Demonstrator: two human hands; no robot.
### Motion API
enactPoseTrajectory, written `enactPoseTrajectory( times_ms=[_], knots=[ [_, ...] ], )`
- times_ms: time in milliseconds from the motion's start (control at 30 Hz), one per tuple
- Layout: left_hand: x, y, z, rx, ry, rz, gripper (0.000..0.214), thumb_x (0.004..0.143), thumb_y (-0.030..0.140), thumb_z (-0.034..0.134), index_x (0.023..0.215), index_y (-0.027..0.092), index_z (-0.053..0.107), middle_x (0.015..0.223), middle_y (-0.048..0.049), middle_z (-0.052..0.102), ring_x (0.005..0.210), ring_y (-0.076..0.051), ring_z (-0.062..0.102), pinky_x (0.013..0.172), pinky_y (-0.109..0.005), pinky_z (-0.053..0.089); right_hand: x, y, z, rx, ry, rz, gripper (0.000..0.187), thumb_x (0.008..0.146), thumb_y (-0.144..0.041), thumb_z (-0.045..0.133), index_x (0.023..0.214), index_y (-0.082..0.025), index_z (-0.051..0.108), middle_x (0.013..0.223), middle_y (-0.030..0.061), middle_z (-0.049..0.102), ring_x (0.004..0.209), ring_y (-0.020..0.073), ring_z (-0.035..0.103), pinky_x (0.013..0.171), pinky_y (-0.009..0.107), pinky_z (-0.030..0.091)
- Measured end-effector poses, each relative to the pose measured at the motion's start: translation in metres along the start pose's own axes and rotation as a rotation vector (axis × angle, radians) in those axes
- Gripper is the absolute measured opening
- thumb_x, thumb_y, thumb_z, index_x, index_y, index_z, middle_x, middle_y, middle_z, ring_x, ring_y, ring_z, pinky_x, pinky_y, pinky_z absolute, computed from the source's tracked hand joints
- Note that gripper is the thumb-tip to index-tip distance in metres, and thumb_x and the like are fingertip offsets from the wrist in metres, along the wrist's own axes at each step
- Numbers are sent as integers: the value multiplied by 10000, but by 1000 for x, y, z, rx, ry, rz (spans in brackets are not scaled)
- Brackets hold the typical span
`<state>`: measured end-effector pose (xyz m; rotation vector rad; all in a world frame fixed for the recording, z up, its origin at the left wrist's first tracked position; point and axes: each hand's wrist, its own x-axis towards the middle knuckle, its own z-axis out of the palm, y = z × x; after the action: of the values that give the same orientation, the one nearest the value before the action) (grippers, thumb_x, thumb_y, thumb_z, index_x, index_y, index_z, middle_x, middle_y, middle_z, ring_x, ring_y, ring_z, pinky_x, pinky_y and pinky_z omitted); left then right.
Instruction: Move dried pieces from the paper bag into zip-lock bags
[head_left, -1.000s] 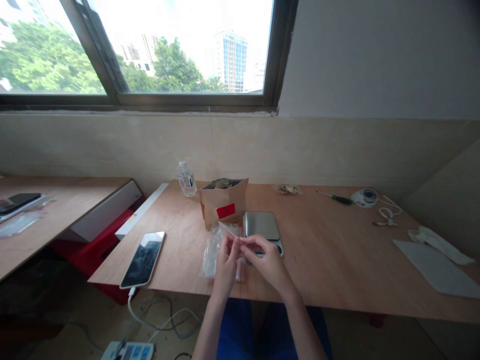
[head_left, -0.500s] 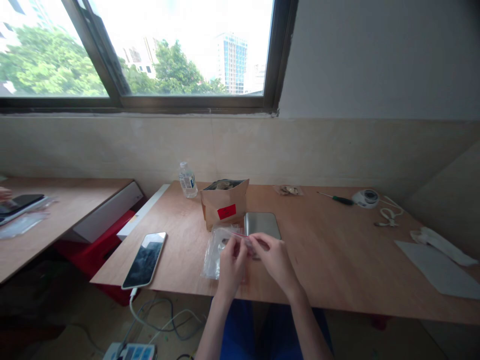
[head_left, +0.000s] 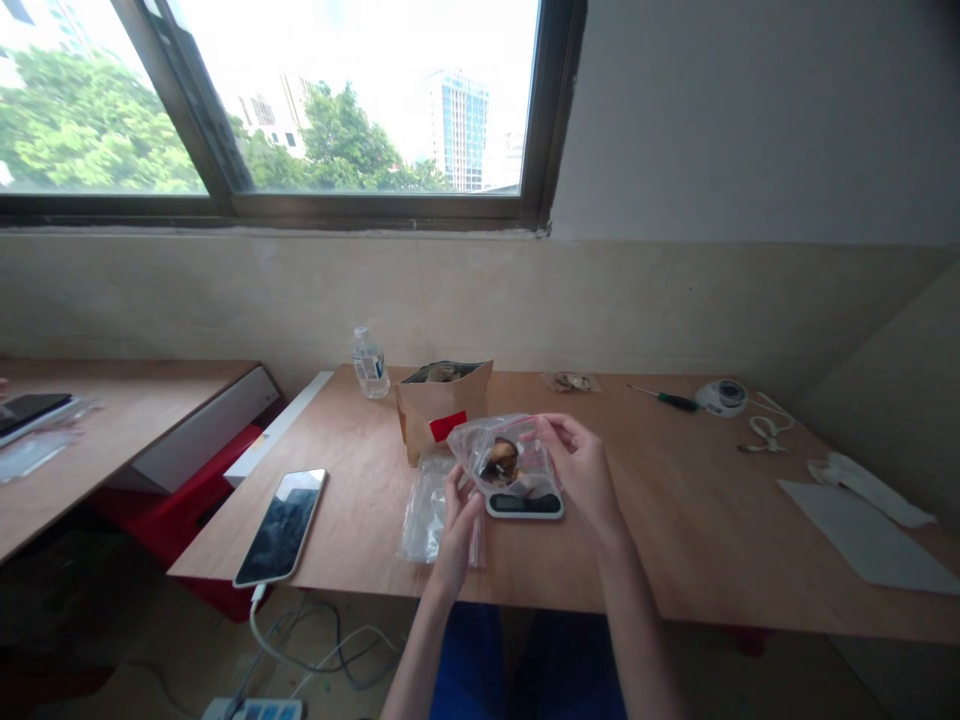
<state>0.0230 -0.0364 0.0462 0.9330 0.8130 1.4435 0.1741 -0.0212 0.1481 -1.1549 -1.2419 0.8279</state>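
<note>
Clear plastic bag (head_left: 474, 441), over a white flat scale (head_left: 523, 506), already holds brown dried pieces (head_left: 501, 462); right hand (head_left: 582, 468) pinches its edge, left hand (head_left: 457, 524) at its lower left, grip unclear. More pieces remain in the tan paper pouch (head_left: 417, 412).

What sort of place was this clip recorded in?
Probably a simple indoor workroom: a wooden table stands below a window, with a small scale and a green-handled screwdriver on it.
</note>
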Motion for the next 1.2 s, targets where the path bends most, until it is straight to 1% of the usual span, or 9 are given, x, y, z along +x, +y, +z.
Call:
enactPoseTrajectory(
  times_ms=[100, 233, 333, 467, 533, 633, 767, 933, 1200],
  knots=[
    [7, -5, -1, -31, -132, -59, 583, 797, 481, 580, 1304, 246, 414, 1314, -103, 507, 1263, -247, 441, 1015, -388, 383, 6, 5, 8, 1, -136, 48, 360, 839, -480, 537, 954, -151, 626, 786, 80, 697, 622, 184, 644, 561, 290, 536],
    [22, -5, -3, 91, 30, 5, 549, 805, 524, 555, 1272, 256, 452, 1275, -94, 542, 1226, -250, 472, 964, -366, 418, 13, 9, 17, -294, -8, -243, 222, 837, -356, 566, 951, -177, 627, 861, 70, 657, 765, 187, 612, 709, 314, 506],
    [36, -5, -9, 208, 97, 43, 485, 788, 531, 568, 1164, 227, 537, 1108, -91, 624, 1101, -242, 549, 861, -318, 456, 18, 14, 21, -420, -136, -398, 129, 856, -277, 541, 855, -192, 638, 832, 44, 630, 789, 171, 590, 754, 298, 476],
    [48, -13, -18, 237, 102, 23, 440, 803, 540, 534, 1112, 227, 547, 860, -42, 642, 840, -203, 610, 691, -285, 470, 30, 34, 29, -376, -360, -311, 131, 847, -269, 567, 907, -182, 643, 928, 51, 650, 848, 166, 613, 775, 279, 471],
    [49, -21, -22, 208, 92, 1, 421, 814, 536, 520, 1110, 236, 535, 848, -30, 637, 792, -193, 610, 674, -290, 471, 35, 46, 34, -355, -451, -245, 182, 832, -293, 593, 963, -176, 639, 986, 63, 659, 911, 187, 613, 816, 299, 462],
    [49, -32, -25, 158, 88, 15, 389, 811, 512, 536, 1088, 239, 547, 1016, -61, 645, 951, -210, 608, 820, -334, 470, 41, 61, 43, -292, -624, -197, 262, 816, -295, 608, 1059, -196, 619, 1051, 55, 659, 946, 196, 608, 836, 309, 460],
    [50, -37, -28, 140, 117, 27, 381, 803, 503, 543, 1087, 250, 567, 1157, -80, 624, 1131, -236, 555, 961, -394, 414, 46, 76, 50, -223, -725, -81, 269, 807, -300, 604, 1054, -199, 634, 964, 38, 683, 833, 178, 618, 727, 282, 484],
    [52, -40, -31, 151, 115, 11, 420, 792, 504, 560, 1125, 248, 566, 1214, -83, 611, 1176, -250, 535, 994, -425, 392, 54, 87, 47, -159, -735, 26, 273, 747, -314, 649, 960, -144, 669, 851, 34, 690, 736, 165, 607, 644, 257, 474],
    [52, -41, -33, 155, 116, -7, 378, 823, 488, 528, 1110, 250, 585, 1241, -72, 600, 1189, -247, 526, 990, -424, 403, 54, 98, 45, -51, -645, 15, 234, 697, -334, 678, 848, -157, 651, 838, 23, 658, 772, 157, 593, 735, 284, 477]
  ],
)
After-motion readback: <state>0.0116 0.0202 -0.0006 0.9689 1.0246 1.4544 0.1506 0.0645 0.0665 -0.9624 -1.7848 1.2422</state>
